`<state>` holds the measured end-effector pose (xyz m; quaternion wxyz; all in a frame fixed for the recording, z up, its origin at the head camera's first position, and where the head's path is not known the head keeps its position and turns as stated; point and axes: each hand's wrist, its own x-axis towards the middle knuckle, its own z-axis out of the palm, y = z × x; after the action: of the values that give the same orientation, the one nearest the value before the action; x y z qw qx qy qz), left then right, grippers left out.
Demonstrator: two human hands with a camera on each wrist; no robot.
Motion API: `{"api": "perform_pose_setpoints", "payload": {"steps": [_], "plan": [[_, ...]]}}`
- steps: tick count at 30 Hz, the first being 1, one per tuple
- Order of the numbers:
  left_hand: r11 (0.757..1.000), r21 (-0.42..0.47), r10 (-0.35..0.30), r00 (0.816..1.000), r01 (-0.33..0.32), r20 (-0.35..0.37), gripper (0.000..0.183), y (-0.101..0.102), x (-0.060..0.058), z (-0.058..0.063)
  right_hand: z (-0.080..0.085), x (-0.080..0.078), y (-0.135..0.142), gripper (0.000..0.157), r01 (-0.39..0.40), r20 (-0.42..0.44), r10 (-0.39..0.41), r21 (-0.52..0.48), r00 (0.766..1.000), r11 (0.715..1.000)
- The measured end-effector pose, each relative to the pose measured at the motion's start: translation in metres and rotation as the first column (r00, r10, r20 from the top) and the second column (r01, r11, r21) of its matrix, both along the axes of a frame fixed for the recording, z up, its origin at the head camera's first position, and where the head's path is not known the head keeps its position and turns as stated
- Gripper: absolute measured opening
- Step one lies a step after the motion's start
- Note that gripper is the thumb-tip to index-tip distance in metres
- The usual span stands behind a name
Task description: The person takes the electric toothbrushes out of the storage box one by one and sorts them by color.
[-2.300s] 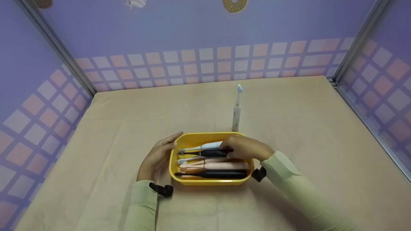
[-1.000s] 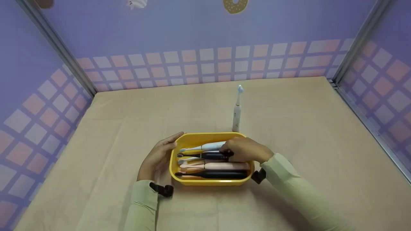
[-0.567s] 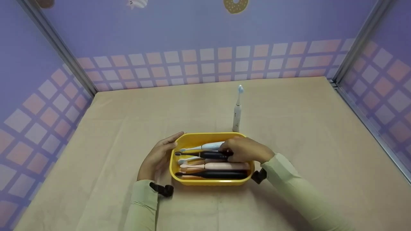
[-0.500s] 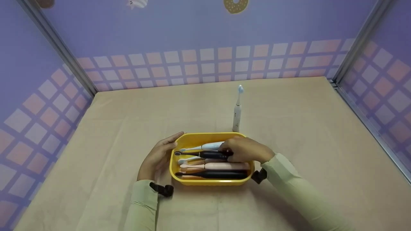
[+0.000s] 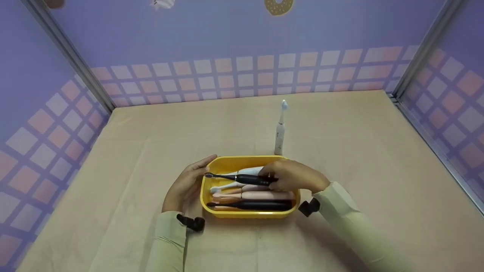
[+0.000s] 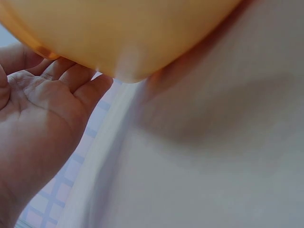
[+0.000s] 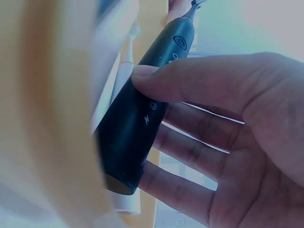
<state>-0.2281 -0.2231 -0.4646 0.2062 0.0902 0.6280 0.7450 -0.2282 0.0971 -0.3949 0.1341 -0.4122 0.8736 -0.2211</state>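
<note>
My right hand (image 5: pixel 295 175) pinches a black electric toothbrush (image 5: pixel 247 179) by its handle, over a yellow plastic box (image 5: pixel 251 214). In the right wrist view the thumb presses the front of the dark handle (image 7: pixel 137 114) and the fingers lie behind it. The brush head points left, close to the box's left rim. My left hand (image 5: pixel 184 185) holds the box's left end, thumb at the rim and fingers round the outer wall, also seen in the left wrist view. Inside lie a pink toothbrush (image 5: pixel 266 195), another black one (image 5: pixel 264 205) and several pale ones.
A white electric toothbrush (image 5: pixel 279 138) stands upright on the beige tablecloth (image 5: pixel 181 128), just behind the box's far right corner. Purple panels with a checkered band (image 5: pixel 223 77) enclose the back and sides, with metal posts at the corners.
The black toothbrush has come up off the others, its head rising towards the far left rim. My right hand has shifted slightly right. The left hand and box have stayed put.
</note>
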Motion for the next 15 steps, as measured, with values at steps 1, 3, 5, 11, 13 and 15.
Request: {"api": "perform_pose_setpoints", "payload": {"steps": [1, 3, 5, 11, 13, 15], "plan": [[1.000, 0.002, 0.000, 1.000, 0.000, 0.001, 0.051, 0.0001, 0.0001, 0.0001, 0.0006, 0.0003, 0.0005, 0.032, 0.002, 0.000, -0.002, -0.003, 1.000, 1.000], [1.000, 0.006, -0.002, 1.000, 0.002, 0.000, 0.051, 0.0000, 0.0002, -0.0002, 0.0015, 0.0006, 0.0013, 0.031, 0.002, -0.001, -0.002, -0.008, 1.000, 1.000], [1.000, 0.010, -0.002, 1.000, 0.002, -0.002, 0.050, -0.0003, -0.0002, -0.0013, 0.0023, 0.0010, 0.0018, 0.030, -0.002, -0.002, 0.002, -0.014, 1.000, 1.000], [1.000, -0.005, -0.006, 1.000, 0.006, -0.022, 0.051, -0.0024, -0.0030, -0.0059, 0.0038, 0.0027, 0.0046, 0.030, -0.013, -0.014, 0.013, -0.035, 1.000, 0.999], [1.000, -0.015, -0.010, 0.999, 0.009, -0.035, 0.052, -0.0030, -0.0041, -0.0070, 0.0042, 0.0033, 0.0059, 0.031, -0.014, -0.019, 0.013, -0.044, 1.000, 0.999], [1.000, -0.017, -0.004, 0.999, 0.004, -0.039, 0.054, -0.0030, -0.0045, -0.0072, 0.0045, 0.0036, 0.0073, 0.031, -0.018, -0.023, 0.016, -0.057, 1.000, 0.998]]}}
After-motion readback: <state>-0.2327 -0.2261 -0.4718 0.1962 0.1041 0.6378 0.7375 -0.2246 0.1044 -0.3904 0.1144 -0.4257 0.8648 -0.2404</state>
